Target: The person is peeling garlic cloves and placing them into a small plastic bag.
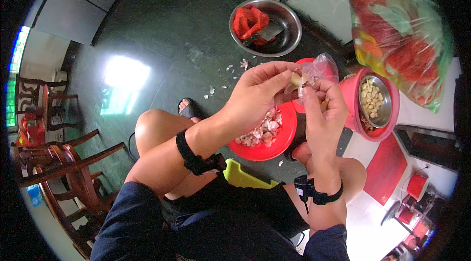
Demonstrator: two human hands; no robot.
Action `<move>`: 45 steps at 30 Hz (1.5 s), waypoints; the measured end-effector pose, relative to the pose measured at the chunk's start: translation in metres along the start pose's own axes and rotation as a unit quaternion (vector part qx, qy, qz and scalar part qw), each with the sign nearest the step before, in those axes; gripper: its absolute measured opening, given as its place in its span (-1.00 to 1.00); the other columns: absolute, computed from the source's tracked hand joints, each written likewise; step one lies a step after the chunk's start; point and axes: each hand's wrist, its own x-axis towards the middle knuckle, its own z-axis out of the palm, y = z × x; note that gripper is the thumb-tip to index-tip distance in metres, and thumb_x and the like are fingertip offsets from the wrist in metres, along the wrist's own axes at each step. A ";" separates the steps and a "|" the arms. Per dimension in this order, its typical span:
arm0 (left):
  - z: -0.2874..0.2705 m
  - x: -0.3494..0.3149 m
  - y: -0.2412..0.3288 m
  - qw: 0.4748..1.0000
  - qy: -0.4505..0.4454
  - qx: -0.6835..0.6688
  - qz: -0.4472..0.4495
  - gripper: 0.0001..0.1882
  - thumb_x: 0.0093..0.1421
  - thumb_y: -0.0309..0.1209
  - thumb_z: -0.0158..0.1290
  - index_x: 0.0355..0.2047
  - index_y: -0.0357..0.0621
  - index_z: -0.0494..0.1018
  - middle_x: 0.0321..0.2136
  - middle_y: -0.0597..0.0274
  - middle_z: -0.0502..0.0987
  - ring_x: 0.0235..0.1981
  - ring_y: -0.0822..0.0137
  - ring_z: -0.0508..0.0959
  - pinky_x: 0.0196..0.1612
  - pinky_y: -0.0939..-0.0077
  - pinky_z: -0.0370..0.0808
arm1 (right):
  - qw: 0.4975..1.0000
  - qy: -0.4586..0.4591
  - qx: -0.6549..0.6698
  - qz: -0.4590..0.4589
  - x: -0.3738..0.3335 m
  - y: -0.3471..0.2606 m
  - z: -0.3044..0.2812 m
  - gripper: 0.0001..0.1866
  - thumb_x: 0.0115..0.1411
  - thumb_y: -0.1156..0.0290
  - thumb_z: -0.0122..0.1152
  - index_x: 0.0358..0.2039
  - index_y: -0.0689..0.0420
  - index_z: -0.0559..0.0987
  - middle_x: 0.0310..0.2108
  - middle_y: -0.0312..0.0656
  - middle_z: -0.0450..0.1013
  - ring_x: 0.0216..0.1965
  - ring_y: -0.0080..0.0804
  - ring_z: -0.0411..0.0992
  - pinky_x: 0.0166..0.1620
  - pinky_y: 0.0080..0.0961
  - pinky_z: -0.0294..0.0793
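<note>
In front of my chest, my left hand (260,87) pinches a pale garlic clove (296,79) between thumb and fingers. My right hand (325,119) meets it from the other side, its thumb and fingertips closed on the clove's lower end, where some loose skin shows. Another yellowish clove (325,104) seems tucked in the curled right fingers. Below both hands, a red basin (289,136) holds unpeeled garlic cloves and papery skins (265,131); my left hand and wrist cover part of it.
To the right, a steel bowl (385,120) of peeled cloves rests in a pink bucket (395,95). A steel basin (296,28) ahead holds red netting (250,22) and a cleaver (269,32). A large plastic bag (392,30) stands far right. Wooden chairs (73,163) are left.
</note>
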 end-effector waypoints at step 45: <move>0.002 -0.014 0.005 0.844 -0.007 0.525 0.112 -0.70 0.36 -0.48 0.09 0.07 -0.27 0.55 -0.11 0.01 0.69 -0.11 0.39 0.66 -0.06 0.45 0.59 | 0.984 -0.107 -0.145 0.015 0.002 0.009 -0.004 -0.92 0.18 0.56 0.15 -0.41 0.30 0.56 -0.62 -0.06 0.46 -0.58 -0.51 0.42 -0.48 -0.42 0.39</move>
